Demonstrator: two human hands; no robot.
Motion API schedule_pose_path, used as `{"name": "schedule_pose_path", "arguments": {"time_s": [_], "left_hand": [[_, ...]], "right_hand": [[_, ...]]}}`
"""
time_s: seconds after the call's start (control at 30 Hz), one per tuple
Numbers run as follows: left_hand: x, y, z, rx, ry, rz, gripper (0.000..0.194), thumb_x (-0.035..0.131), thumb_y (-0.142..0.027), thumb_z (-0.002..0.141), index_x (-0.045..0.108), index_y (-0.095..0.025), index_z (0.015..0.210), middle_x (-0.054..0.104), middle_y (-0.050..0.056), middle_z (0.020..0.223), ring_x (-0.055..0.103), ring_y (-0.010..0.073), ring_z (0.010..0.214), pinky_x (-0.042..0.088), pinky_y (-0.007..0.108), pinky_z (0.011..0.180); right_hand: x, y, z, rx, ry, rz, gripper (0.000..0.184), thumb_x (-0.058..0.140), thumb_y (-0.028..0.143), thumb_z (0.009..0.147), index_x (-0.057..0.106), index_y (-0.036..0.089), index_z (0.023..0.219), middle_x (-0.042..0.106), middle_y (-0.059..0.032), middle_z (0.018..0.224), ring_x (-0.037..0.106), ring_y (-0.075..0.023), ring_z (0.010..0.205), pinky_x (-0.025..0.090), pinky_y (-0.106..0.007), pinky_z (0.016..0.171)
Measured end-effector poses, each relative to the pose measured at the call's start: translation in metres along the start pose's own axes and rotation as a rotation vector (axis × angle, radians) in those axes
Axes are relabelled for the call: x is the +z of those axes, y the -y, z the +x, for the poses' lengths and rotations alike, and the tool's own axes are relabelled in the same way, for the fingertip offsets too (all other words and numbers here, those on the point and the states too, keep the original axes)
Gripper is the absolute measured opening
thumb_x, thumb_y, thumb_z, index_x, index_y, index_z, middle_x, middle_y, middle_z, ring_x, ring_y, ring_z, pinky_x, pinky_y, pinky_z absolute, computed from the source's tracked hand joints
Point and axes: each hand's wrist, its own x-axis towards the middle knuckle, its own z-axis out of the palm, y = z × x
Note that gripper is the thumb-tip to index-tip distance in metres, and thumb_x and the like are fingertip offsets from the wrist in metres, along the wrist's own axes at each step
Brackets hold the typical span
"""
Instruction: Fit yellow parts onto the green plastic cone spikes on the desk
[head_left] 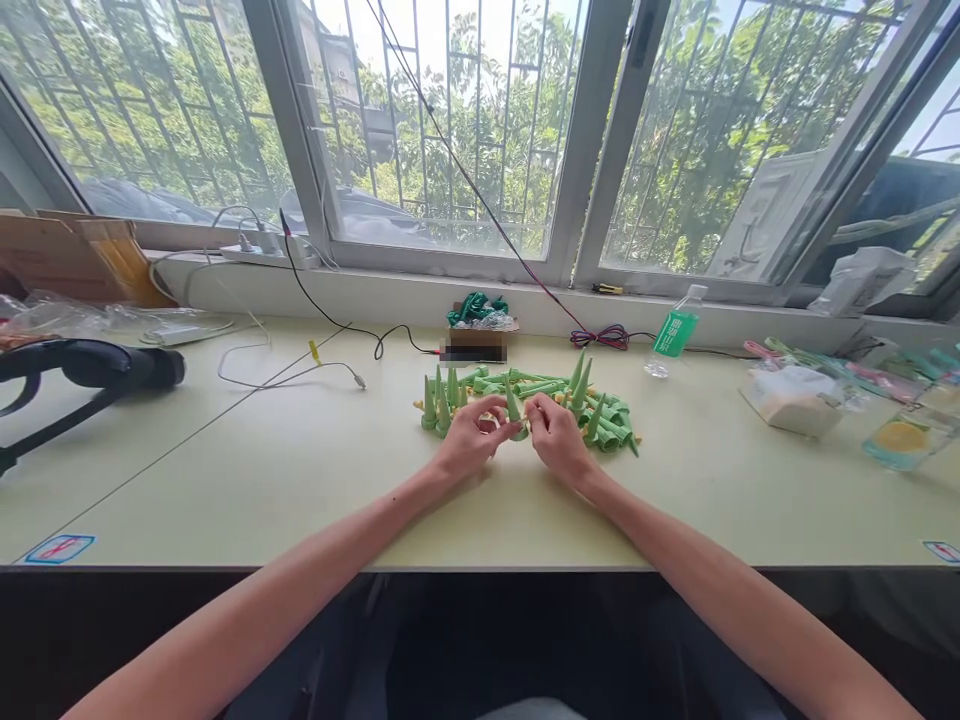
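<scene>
My left hand (474, 434) is closed, its thumb and fingers gripping a green plastic cone (513, 404) low down, near its wider base. The cone stands upright with its tip pointing up. Close against its right side is my right hand (553, 436), its fingers pinched together; what they hold is too small to make out. Left of my left hand, several similar upright green cones (429, 404) stand in a cluster with small yellow bits among them. Behind and to the right of my hands lies a pile of green tubular pieces (616, 428), with a few more cones pointing up.
A small box (480, 345) with green wrapping stands behind the pile. To the right are a water bottle (675, 332), a tissue pack (793, 398) and a cup with a lemon slice (904, 438). A white cable (300, 375) and a black headset (90, 370) lie to the left.
</scene>
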Motion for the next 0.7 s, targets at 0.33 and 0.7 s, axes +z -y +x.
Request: {"name": "schedule_pose_path", "arguments": {"time_s": [0.33, 0.7], "left_hand": [[0.0021, 0.0064, 0.0009, 0.259, 0.001, 0.237, 0.019, 0.063, -0.037, 0.085, 0.062, -0.019, 0.090, 0.051, -0.001, 0.080, 0.037, 0.0044, 0.052, 0.036, 0.019, 0.048], [0.0034, 0.0004, 0.0009, -0.025, 0.075, 0.073, 0.035, 0.061, -0.048, 0.084, 0.052, -0.016, 0.072, 0.056, -0.002, 0.062, 0.045, 0.0057, 0.040, 0.033, 0.019, 0.040]], "right_hand": [[0.0020, 0.0006, 0.0007, 0.018, -0.023, -0.011, 0.034, 0.039, 0.039, 0.096, 0.041, 0.021, 0.066, 0.040, 0.0036, 0.057, 0.035, -0.0127, 0.054, 0.026, -0.027, 0.053], [-0.0007, 0.0070, -0.0024, 0.025, -0.143, 0.110, 0.031, 0.040, 0.044, 0.098, 0.046, 0.022, 0.077, 0.044, 0.0042, 0.057, 0.040, -0.0120, 0.048, 0.031, -0.026, 0.050]]}}
